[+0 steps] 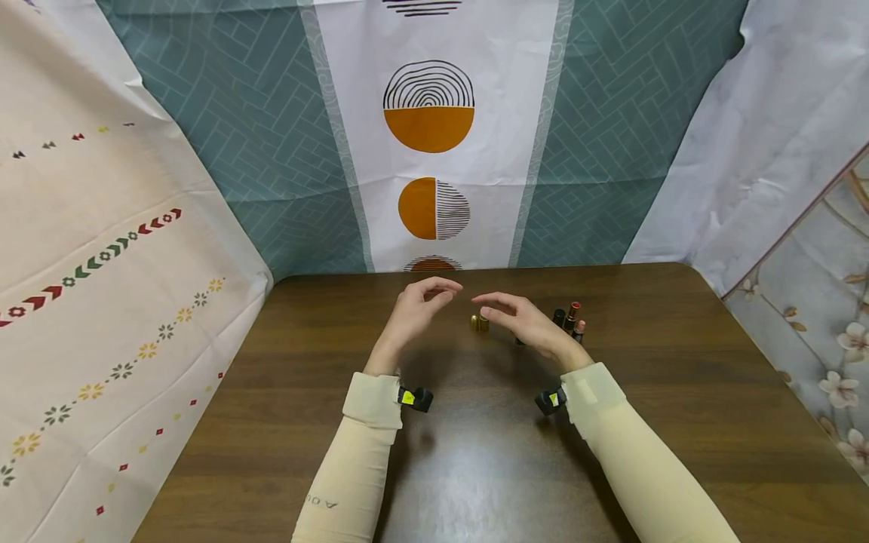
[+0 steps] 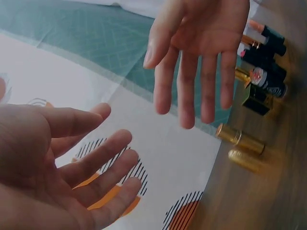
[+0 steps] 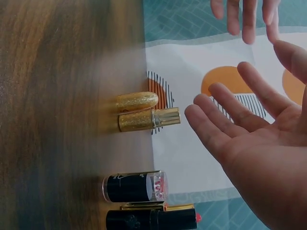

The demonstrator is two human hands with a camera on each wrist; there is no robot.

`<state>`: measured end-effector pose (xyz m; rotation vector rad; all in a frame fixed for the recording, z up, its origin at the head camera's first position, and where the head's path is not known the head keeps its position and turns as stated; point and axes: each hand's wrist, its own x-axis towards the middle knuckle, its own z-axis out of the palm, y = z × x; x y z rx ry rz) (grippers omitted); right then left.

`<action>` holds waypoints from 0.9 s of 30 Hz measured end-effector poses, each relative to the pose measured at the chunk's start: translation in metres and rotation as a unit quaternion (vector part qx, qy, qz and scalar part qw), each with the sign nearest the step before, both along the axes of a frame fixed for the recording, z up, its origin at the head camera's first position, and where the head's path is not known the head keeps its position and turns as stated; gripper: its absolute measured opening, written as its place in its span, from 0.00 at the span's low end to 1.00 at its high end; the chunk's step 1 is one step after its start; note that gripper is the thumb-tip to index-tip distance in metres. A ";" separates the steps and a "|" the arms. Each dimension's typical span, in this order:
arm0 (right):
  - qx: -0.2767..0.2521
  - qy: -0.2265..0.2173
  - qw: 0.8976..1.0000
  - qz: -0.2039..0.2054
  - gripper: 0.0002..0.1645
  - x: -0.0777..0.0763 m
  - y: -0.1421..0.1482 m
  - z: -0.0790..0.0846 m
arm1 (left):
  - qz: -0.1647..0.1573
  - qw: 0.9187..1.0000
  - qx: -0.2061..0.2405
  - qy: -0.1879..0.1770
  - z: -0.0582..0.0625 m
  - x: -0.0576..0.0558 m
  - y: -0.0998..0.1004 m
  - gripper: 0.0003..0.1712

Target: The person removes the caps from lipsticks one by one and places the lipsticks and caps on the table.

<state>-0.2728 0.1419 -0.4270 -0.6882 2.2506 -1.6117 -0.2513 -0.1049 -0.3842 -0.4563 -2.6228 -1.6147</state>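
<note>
My left hand [image 1: 414, 313] is raised above the table with fingers apart and gently bent, holding nothing. Facing it, my right hand [image 1: 528, 320] hovers the same way, palm turned inward and nothing in its grasp. Between and beyond the hands stand a gold lipstick tube [image 3: 136, 120] and a rounded gold cap [image 3: 137, 101], side by side. Near the right hand is a group of black lipsticks, partly hidden by it in the head view. One has a red tip [image 1: 575, 305], another a pinkish tip [image 1: 580, 325]. A black tube with a clear end [image 3: 127, 187] stands among them.
The brown wooden table [image 1: 271, 422] runs back to a hanging cloth [image 1: 434, 166] with orange and striped circles. Patterned cloths hang at the left [image 1: 136, 302] and right [image 1: 801, 317]. A small black square cap [image 2: 256, 99] sits by the lipsticks.
</note>
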 end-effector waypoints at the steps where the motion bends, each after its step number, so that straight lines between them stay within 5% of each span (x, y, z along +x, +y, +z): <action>1: 0.001 -0.001 1.000 0.002 0.28 0.001 0.000 0.000 | -0.004 1.000 -0.004 -0.005 0.000 0.001 -0.002 0.13; 9: 0.009 -0.003 0.999 0.042 0.26 0.005 -0.005 0.000 | -0.054 0.997 -0.036 -0.033 -0.001 0.009 -0.026 0.16; 27: 0.013 -0.005 0.999 0.044 0.28 0.029 -0.013 -0.006 | -0.075 0.992 -0.060 -0.078 -0.009 0.030 -0.066 0.17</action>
